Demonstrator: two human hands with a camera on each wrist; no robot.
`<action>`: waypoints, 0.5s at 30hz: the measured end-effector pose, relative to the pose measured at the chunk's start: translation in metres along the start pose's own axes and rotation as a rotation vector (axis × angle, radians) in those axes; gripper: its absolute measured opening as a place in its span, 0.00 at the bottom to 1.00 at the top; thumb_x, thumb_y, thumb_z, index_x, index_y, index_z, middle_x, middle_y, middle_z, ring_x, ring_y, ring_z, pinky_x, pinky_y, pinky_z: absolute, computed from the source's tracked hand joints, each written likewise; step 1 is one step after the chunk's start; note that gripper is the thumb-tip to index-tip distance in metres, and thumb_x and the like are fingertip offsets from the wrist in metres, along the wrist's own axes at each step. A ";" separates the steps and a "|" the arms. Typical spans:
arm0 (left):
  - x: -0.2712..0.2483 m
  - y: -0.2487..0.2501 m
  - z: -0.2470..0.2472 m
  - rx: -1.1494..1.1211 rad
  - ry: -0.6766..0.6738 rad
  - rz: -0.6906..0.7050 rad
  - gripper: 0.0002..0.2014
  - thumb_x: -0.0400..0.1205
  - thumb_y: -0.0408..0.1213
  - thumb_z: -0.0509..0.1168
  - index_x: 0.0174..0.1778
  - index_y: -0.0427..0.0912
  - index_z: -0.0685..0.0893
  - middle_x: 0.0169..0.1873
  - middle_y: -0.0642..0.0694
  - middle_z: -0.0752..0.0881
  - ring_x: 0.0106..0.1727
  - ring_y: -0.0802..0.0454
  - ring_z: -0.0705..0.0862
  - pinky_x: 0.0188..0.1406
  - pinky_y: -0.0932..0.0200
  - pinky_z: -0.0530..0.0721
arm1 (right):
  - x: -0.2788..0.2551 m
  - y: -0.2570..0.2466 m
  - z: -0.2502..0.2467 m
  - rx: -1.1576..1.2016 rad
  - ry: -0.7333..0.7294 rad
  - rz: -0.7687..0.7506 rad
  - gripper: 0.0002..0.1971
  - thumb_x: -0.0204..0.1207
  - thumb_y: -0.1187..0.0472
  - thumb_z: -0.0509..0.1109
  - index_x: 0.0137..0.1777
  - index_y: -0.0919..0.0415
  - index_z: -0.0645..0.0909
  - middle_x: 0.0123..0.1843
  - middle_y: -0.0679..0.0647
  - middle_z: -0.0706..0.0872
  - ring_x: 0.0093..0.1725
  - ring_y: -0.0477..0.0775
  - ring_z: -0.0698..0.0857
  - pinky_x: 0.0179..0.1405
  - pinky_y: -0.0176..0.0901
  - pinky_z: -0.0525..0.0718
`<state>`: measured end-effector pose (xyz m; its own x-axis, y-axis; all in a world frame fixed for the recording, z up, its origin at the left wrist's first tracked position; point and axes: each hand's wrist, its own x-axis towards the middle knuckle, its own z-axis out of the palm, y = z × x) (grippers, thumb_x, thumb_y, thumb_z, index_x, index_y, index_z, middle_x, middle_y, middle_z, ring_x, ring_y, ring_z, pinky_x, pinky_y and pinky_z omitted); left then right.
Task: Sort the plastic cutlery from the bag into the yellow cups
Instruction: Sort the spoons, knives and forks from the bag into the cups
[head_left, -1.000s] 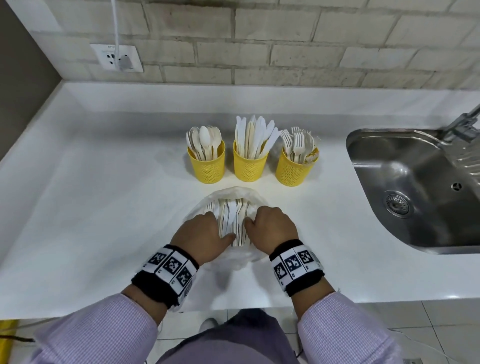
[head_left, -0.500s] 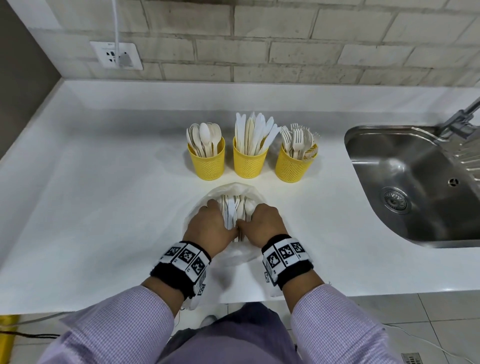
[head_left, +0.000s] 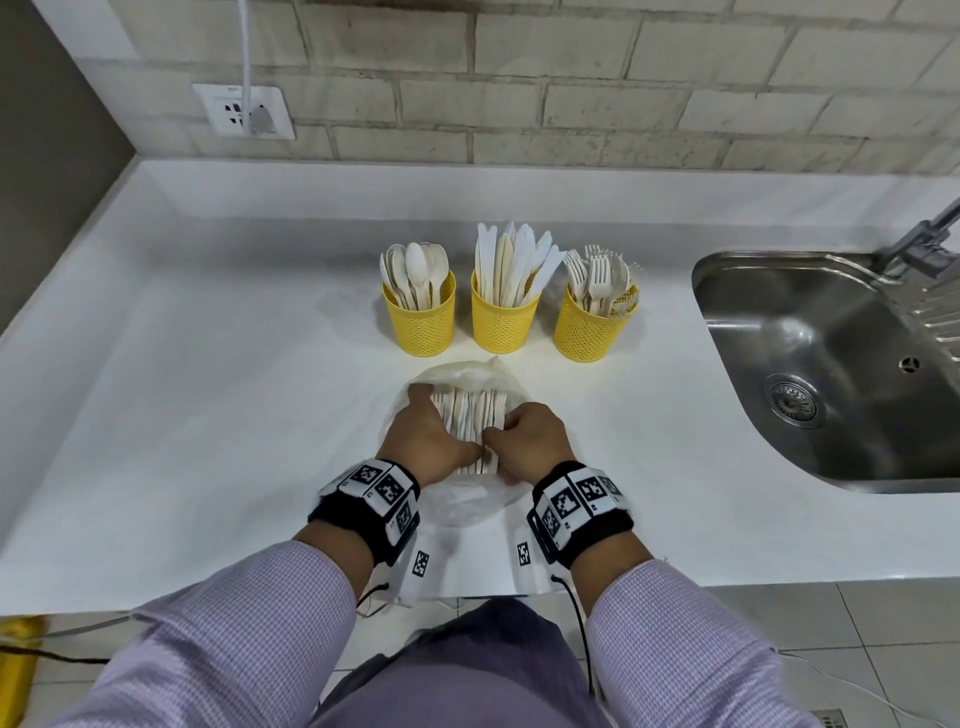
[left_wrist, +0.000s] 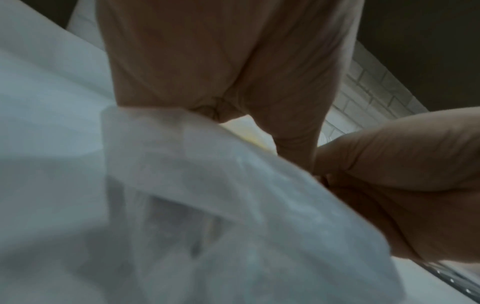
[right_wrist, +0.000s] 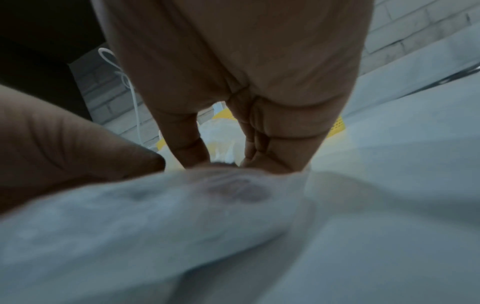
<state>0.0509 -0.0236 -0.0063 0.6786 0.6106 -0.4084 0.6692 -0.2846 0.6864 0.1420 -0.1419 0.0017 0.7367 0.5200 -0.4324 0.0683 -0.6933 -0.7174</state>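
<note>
A thin, translucent white plastic bag (head_left: 470, 382) lies crumpled on the smooth white worktop (head_left: 208, 395) at centre frame of the head view, just below a row of three yellow cups. Inside it sits a flat bundle of pale plastic cutlery (head_left: 475, 415), long handles side by side; the working ends are hidden by film and hands, so the types cannot be told. The left hand (head_left: 428, 439) rests on the bundle's left side with fingers reaching toward the bag's far edge. The right hand (head_left: 527, 441) has its fingers curled at the bundle's near right edge, and in the right wrist view thumb and fingers close on the cutlery ends through the film. Whether the left fingers actually grasp the bag or the bundle cannot be told: the left wrist view is blurred, showing only palm and folded film. The cups are perforated mesh-textured tumblers, tapered: the left cup (head_left: 420, 325) holds spoons, the middle cup (head_left: 503, 322) knives, the right cup (head_left: 592, 330) forks. A brushed stainless sink (head_left: 831, 374) is cut off at the right edge.
</note>
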 end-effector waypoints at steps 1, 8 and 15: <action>0.001 -0.001 0.000 -0.017 -0.008 -0.004 0.51 0.69 0.40 0.84 0.83 0.40 0.60 0.66 0.43 0.84 0.69 0.43 0.83 0.61 0.56 0.78 | 0.000 -0.001 0.000 0.009 0.002 0.003 0.11 0.67 0.59 0.72 0.29 0.64 0.78 0.33 0.70 0.89 0.36 0.70 0.90 0.42 0.61 0.91; 0.003 -0.004 -0.001 -0.037 -0.083 -0.018 0.44 0.71 0.40 0.81 0.80 0.43 0.66 0.61 0.48 0.85 0.62 0.48 0.85 0.58 0.54 0.82 | 0.002 -0.003 0.001 0.093 -0.005 -0.009 0.12 0.73 0.63 0.74 0.30 0.56 0.77 0.31 0.53 0.84 0.40 0.65 0.89 0.47 0.62 0.90; -0.002 0.000 -0.005 -0.149 -0.091 -0.032 0.40 0.72 0.36 0.80 0.78 0.43 0.69 0.64 0.50 0.84 0.62 0.50 0.85 0.60 0.55 0.82 | 0.006 0.006 0.003 0.247 -0.028 0.014 0.06 0.71 0.65 0.75 0.46 0.59 0.82 0.39 0.53 0.86 0.39 0.56 0.85 0.38 0.46 0.80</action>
<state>0.0480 -0.0209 -0.0030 0.6864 0.5464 -0.4798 0.6435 -0.1491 0.7508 0.1448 -0.1414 -0.0069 0.7176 0.5268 -0.4556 -0.1109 -0.5594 -0.8215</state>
